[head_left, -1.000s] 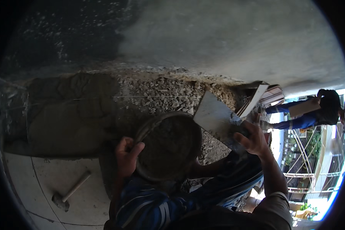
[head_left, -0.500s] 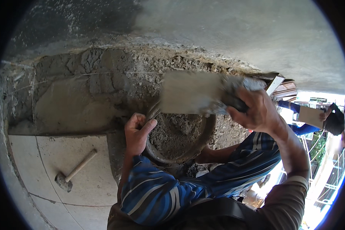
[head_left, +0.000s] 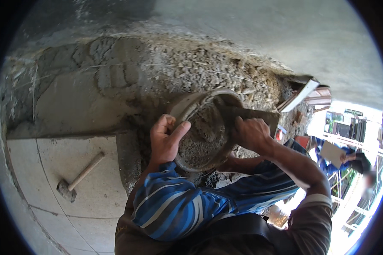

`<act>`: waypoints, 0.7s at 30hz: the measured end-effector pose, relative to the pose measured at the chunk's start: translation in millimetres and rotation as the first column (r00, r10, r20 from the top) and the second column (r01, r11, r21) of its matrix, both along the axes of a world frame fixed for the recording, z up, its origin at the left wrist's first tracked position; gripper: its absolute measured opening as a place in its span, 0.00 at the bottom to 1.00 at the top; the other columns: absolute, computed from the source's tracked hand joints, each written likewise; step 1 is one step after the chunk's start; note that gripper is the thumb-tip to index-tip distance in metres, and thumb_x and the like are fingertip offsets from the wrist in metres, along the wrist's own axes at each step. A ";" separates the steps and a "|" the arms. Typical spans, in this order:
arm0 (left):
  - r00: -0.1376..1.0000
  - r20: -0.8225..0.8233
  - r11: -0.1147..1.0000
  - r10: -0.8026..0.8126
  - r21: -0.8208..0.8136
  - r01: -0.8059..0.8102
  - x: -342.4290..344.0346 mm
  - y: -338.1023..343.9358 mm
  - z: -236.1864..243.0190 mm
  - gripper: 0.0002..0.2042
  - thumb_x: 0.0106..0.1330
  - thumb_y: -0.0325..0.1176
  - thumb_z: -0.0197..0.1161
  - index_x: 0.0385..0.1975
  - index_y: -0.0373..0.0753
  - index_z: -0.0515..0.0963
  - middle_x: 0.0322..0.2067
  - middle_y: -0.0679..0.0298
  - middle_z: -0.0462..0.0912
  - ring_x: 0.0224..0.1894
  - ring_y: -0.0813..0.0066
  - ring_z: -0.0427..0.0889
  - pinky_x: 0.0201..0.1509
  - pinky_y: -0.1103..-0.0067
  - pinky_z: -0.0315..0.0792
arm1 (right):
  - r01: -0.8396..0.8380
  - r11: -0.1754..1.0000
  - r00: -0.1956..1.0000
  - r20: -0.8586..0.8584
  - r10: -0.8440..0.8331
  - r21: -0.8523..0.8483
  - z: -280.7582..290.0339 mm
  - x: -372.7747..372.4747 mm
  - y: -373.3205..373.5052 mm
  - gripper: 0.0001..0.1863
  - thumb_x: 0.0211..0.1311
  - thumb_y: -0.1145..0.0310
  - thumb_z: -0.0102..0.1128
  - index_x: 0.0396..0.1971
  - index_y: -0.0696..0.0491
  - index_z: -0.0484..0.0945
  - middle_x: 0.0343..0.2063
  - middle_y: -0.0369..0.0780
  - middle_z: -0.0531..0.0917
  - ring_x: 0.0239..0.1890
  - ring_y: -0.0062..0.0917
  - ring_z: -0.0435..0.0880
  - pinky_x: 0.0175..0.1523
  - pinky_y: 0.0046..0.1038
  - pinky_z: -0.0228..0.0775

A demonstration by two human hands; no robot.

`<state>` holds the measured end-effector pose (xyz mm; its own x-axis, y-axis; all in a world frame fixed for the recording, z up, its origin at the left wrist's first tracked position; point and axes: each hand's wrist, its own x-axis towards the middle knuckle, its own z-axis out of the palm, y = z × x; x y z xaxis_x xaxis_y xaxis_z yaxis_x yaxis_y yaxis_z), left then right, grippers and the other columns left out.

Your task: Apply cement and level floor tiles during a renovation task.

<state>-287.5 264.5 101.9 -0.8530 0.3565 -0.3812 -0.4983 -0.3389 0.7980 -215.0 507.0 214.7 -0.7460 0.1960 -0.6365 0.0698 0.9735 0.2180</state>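
My left hand [head_left: 168, 140] grips the near-left rim of a round, mud-coated basin [head_left: 187, 103], which looks tilted and holds wet grey mortar [head_left: 202, 129]. Wrapped round a flat steel trowel [head_left: 267, 117], my right hand [head_left: 252, 132] presses it at the basin's right side, with part of the blade inside; the handle is hidden by my fingers. My bare foot shows behind the basin's lower right. Left of the basin lies smoothed wet mortar [head_left: 74, 100], and beyond it rough rubble [head_left: 208, 68] with a thin string stretched across.
A wooden-handled hammer [head_left: 78, 178] lies on pale floor tiles [head_left: 32, 161] at left. A grey wall [head_left: 242, 21] runs across the top. Boards [head_left: 304, 95] lean at right. Farther right, a co-worker [head_left: 357, 163] holds a square tan panel [head_left: 332, 153], near bright scaffolding.
The trowel has come down from above the basin into its right side, and the basin now tilts more. The co-worker's position and panel have shifted downward in view.
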 end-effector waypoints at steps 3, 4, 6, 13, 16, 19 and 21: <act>1.000 -0.005 0.999 -0.023 -0.041 0.023 5.1 -10.5 0.4 0.14 0.63 0.30 0.74 0.28 0.41 0.71 0.25 0.80 0.65 0.27 0.92 0.60 0.31 0.88 0.58 | 0.074 0.997 0.994 0.083 -0.072 -0.030 24.3 -0.6 -21.2 0.17 0.67 0.54 0.56 0.36 0.56 0.75 0.26 0.50 0.85 0.31 0.47 0.87 0.38 0.48 0.79; 1.000 0.006 0.999 -0.019 -0.028 0.019 6.4 -12.1 0.6 0.14 0.64 0.31 0.74 0.28 0.41 0.71 0.25 0.80 0.65 0.27 0.92 0.60 0.31 0.87 0.58 | 0.123 0.992 0.984 0.134 -0.118 -0.023 26.7 -2.3 -25.1 0.19 0.67 0.52 0.56 0.37 0.56 0.75 0.27 0.50 0.86 0.33 0.48 0.87 0.39 0.49 0.78; 1.000 -0.021 0.999 -0.008 -0.036 0.007 9.7 -9.5 -1.2 0.14 0.64 0.32 0.73 0.28 0.41 0.70 0.25 0.80 0.65 0.27 0.92 0.61 0.31 0.87 0.59 | 0.169 0.985 0.969 0.186 -0.160 -0.034 18.6 -17.9 -40.9 0.20 0.67 0.52 0.56 0.38 0.56 0.76 0.27 0.51 0.86 0.34 0.48 0.87 0.41 0.49 0.78; 1.000 -0.010 1.000 0.004 -0.022 -0.004 6.8 -7.9 -0.9 0.12 0.64 0.32 0.74 0.31 0.39 0.73 0.26 0.77 0.70 0.29 0.91 0.63 0.32 0.87 0.62 | 0.142 0.970 0.980 0.165 -0.110 -0.196 5.1 -1.9 -47.2 0.22 0.64 0.50 0.60 0.41 0.57 0.77 0.25 0.53 0.84 0.29 0.52 0.85 0.40 0.49 0.77; 0.999 0.017 0.998 -0.046 -0.029 0.046 5.8 -8.7 10.7 0.11 0.64 0.29 0.72 0.30 0.41 0.73 0.26 0.79 0.69 0.30 0.92 0.65 0.35 0.87 0.62 | 0.174 0.952 0.982 0.110 -0.151 -0.251 11.1 10.2 -51.1 0.22 0.63 0.51 0.61 0.41 0.57 0.77 0.25 0.55 0.84 0.31 0.54 0.84 0.41 0.51 0.77; 0.999 0.022 0.996 -0.029 -0.080 0.031 5.7 -12.9 0.7 0.11 0.63 0.29 0.73 0.30 0.41 0.73 0.27 0.79 0.70 0.30 0.92 0.65 0.36 0.87 0.63 | 0.185 0.931 0.982 0.100 -0.162 -0.315 -6.6 12.7 -52.6 0.21 0.66 0.50 0.59 0.38 0.57 0.75 0.25 0.56 0.83 0.33 0.55 0.84 0.42 0.52 0.76; 1.000 -0.019 0.995 -0.008 -0.096 0.007 6.2 -11.2 -0.1 0.12 0.63 0.31 0.73 0.31 0.39 0.73 0.26 0.78 0.70 0.29 0.91 0.65 0.34 0.86 0.63 | 0.186 0.937 0.980 0.127 -0.155 -0.297 -3.1 19.0 -54.6 0.21 0.65 0.51 0.60 0.40 0.56 0.75 0.26 0.55 0.83 0.34 0.55 0.84 0.42 0.52 0.75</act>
